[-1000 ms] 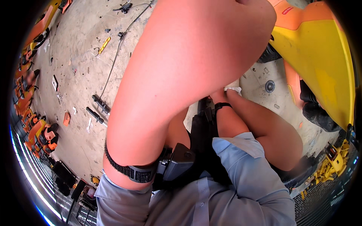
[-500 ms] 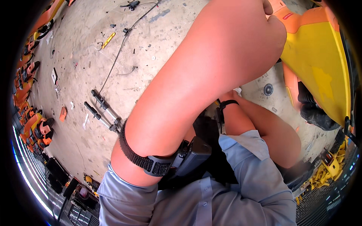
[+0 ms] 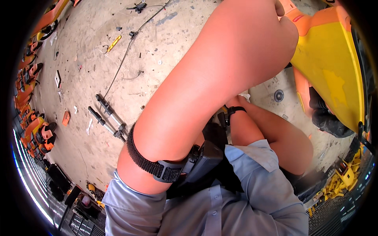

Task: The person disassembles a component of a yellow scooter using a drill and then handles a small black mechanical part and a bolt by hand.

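My left forearm crosses the picture from lower left to upper right, a black strap with a black device around it. At its end, my left hand is curled closed beside an orange and yellow vehicle body panel. What those fingers hold, if anything, is hidden. Under that forearm, my right arm reaches forward from a rolled blue sleeve, with a black band at the wrist. Only the base of my right hand shows; the left forearm covers its fingers.
On the stained concrete floor lie a fork-like metal part with two tubes, a black cable, a yellow strip and an orange piece. Orange vehicles line the left side. Yellow parts are heaped at the lower right.
My right wrist and sleeve have shifted slightly up and left. My left arm keeps nearly the same pose over the floor, its hand still by the panel.
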{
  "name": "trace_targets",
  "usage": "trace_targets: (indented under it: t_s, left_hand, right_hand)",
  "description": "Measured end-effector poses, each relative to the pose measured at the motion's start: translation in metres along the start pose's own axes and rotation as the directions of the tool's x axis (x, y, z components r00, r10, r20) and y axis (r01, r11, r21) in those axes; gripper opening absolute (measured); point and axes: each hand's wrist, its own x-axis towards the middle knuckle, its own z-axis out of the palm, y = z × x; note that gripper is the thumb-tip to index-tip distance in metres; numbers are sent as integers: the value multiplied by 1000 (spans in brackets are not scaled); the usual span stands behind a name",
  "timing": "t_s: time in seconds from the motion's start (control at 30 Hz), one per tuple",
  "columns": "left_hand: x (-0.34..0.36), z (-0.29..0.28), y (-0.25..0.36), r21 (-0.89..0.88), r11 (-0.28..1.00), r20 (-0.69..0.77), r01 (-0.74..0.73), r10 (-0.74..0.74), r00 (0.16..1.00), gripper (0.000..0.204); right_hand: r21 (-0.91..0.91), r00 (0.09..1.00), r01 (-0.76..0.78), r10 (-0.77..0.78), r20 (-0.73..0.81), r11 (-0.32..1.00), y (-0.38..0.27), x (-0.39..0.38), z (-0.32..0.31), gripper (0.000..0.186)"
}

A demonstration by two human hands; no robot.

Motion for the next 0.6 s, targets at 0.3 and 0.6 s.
trace_targets:
  t_s: [0.3, 0.6]
  left_hand:
    - [-3, -3, -2, 114, 993, -4, -20, 21, 1000, 27]
    - [-9, -12, 8, 139, 989, 47, 47, -54, 997, 31]
  right_hand:
    - [479, 929, -364, 276, 245, 799, -17, -7, -23, 30]
    - [639, 885, -466, 333, 327, 612, -26, -3, -21, 15]
